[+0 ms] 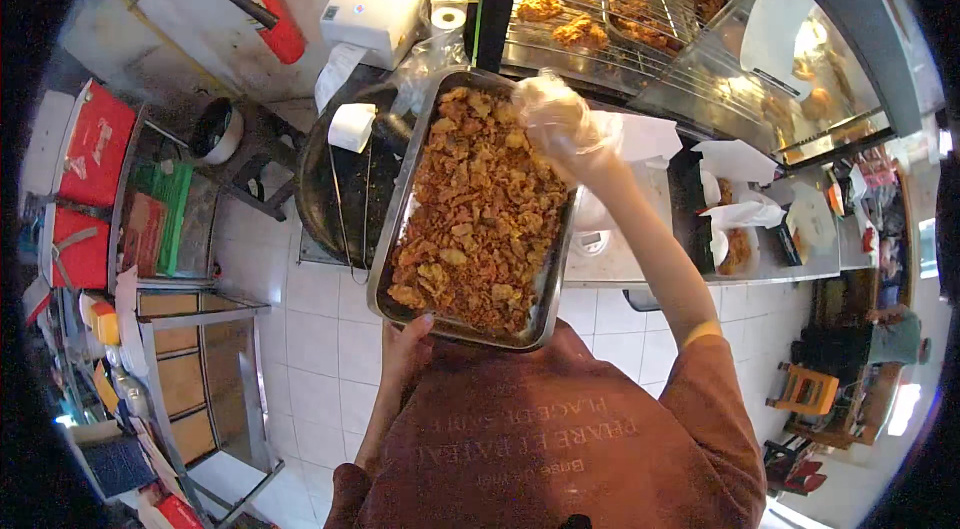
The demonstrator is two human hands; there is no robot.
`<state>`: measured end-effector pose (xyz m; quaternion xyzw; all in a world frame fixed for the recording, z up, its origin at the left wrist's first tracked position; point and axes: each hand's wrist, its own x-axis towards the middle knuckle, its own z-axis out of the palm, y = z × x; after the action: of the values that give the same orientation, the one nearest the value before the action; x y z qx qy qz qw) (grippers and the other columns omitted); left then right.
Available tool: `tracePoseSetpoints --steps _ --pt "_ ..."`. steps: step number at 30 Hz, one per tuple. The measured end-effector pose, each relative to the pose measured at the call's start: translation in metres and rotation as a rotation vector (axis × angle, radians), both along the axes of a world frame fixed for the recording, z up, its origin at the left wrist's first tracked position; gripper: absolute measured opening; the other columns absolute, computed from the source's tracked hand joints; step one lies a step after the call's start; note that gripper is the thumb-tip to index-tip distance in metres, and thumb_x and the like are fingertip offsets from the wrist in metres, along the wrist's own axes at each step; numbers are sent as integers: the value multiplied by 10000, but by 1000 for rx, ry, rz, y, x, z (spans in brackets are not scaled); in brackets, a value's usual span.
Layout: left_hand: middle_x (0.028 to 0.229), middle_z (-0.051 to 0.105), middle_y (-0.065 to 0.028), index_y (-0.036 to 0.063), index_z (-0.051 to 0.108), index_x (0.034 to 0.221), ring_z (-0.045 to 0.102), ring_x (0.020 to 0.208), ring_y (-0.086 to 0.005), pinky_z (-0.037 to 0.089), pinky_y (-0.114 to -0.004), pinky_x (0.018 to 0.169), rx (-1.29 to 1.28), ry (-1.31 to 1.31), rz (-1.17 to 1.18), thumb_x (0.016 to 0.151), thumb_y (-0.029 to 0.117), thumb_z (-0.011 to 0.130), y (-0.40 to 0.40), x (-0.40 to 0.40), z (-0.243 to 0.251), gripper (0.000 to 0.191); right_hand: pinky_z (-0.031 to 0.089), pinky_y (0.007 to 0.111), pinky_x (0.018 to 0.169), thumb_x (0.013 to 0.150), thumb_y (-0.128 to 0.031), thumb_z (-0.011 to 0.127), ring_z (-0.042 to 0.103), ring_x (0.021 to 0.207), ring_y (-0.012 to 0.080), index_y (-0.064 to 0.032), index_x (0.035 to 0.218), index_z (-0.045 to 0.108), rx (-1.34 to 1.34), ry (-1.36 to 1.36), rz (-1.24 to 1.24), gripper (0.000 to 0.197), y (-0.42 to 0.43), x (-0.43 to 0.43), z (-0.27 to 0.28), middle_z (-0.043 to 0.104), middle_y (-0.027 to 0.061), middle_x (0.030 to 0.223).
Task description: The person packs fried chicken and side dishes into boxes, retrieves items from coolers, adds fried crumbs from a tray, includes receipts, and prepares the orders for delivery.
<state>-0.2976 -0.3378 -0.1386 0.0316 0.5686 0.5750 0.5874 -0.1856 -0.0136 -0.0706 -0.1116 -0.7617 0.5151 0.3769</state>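
Observation:
A deep metal tray (543, 304) is tilted in front of my chest, heaped with golden-brown fried batter crumbs (480, 214). At its near left corner, my left hand (409, 345) grips the rim, thumb on top and fingers hidden underneath. My right hand (561, 122) wears a clear plastic glove and is over the far right corner of the tray. Motion blurs its fingers, so whether they hold anything cannot be told. Just beyond it stands a lit glass display warmer (525, 60) with fried chicken pieces (581, 32) on wire racks.
Left of the tray, metal tongs (335, 199) lie across a dark round pan (315, 184). A white label printer (379, 11) stands behind. Open takeaway boxes (739, 248) with food line the counter at right. A metal rack (202, 319) stands at far left.

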Motion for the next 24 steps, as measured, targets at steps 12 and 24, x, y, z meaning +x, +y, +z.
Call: tracePoseSetpoints --steps 12,24 --pt "1058 479 -107 10 360 1159 484 963 -204 425 -333 787 112 76 102 680 75 632 16 10 23 554 415 261 459 778 -158 499 479 547 122 -79 745 526 -586 -124 207 91 13 -20 -37 491 13 611" --pt "970 515 -108 12 363 1141 535 856 -194 465 -305 711 26 -61 122 671 77 630 11 3 -11 544 439 299 678 688 -306 663 571 753 172 -70 788 624 65 -829 -102 259 45 144 11 608 81 718"
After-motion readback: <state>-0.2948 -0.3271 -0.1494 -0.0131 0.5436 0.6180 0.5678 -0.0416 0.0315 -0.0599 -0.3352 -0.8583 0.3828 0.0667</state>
